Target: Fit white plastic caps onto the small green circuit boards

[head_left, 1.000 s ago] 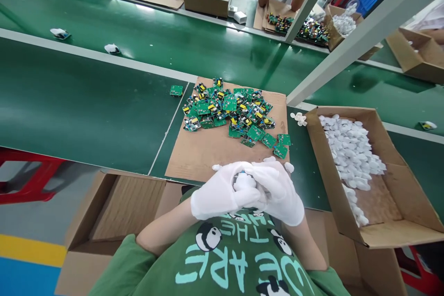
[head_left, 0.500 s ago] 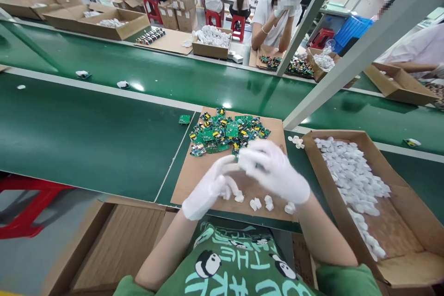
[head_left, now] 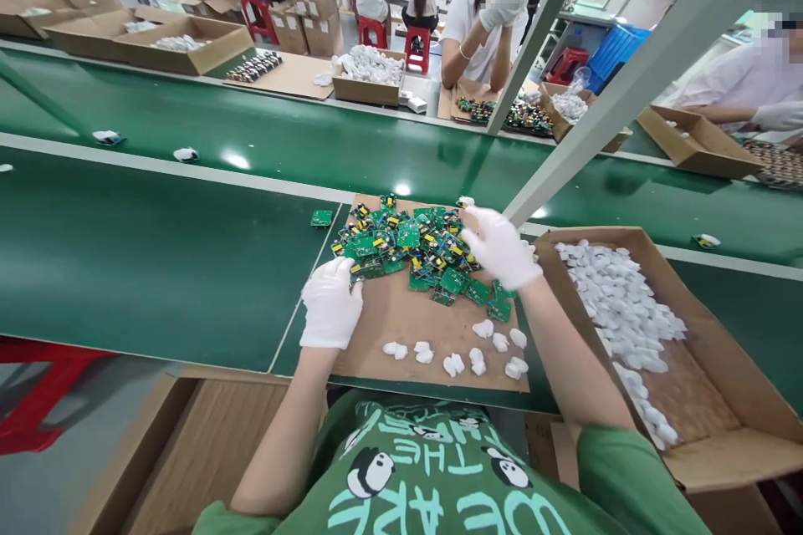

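Note:
My left hand (head_left: 331,303), in a white glove, is at the lower left edge of a pile of green circuit boards (head_left: 407,234). Its thumb and fingers close on a circuit board (head_left: 355,277), mostly hidden by the glove. My right hand (head_left: 502,249), also gloved, is over the pile's right side with its fingers apart and nothing in them. Just past its fingertips, a board topped with white (head_left: 465,201) lies at the belt's near edge. Several small white pieces (head_left: 452,364) lie in a loose row on the cardboard sheet (head_left: 382,313) nearer to me.
To the right stands a cardboard box (head_left: 703,426) holding many white pieces (head_left: 621,301). A slanted metal post (head_left: 583,117) rises behind my right hand. Along the green conveyor belt (head_left: 301,159) lie several white-topped boards (head_left: 186,155). Co-workers (head_left: 480,42) sit across the belt.
My hands, together a second ago around a white-wrapped piece, have parted. The left went to the pile's left edge, the right forward to the belt side, where a white-topped board now lies.

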`<state>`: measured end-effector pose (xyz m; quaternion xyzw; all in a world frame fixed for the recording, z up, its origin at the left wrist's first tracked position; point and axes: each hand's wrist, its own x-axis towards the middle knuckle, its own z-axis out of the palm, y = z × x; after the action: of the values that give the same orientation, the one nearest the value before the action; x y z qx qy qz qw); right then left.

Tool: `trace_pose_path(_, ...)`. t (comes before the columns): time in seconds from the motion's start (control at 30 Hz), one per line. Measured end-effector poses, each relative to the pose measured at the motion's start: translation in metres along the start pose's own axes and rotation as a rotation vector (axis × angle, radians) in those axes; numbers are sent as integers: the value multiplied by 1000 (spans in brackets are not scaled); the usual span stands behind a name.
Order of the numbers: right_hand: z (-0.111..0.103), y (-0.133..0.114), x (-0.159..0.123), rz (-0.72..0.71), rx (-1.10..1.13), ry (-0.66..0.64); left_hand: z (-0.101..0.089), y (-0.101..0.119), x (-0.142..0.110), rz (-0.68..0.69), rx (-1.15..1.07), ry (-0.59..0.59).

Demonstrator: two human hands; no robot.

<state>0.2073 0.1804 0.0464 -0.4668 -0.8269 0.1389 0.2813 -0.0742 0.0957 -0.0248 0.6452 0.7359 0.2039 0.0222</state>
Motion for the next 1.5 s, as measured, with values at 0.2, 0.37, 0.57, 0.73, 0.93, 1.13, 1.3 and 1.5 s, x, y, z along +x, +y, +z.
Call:
trace_pose_path(0.2, 38, -86, -109, -45, -160, -338, -10, 6, 3, -104, -67, 30)
trace_pose_path(0.37, 62, -87, -127, 75, 11, -376, -33, 15, -11, -325, -948, 75)
trace_pose_path(0.57, 44, -89, -128, 152, 540, -107, -49, 36, -39, -424, -1754, -326)
trace_pose_path(0.73, 29, -90, -126, 76, 555, -17, -42, 45, -48, -521, -2013, -565)
trace_pose_path(0.93, 26, -85, -135, 134, 548, 101, -43, 49, -46, -647, -2158, -615)
trace_pose_path(1.13, 23, -86, -140, 307, 480, 145, -46, 66, -50, -489, -1817, -579)
trace_pose_path(1.3, 20, -83, -135, 384, 790, 219, -49, 87, -57, -375, -1395, -560)
trace_pose_path(1.5, 16, -87, -136, 228, 772, 124, -48, 88, -62, -236, -1445, -768)
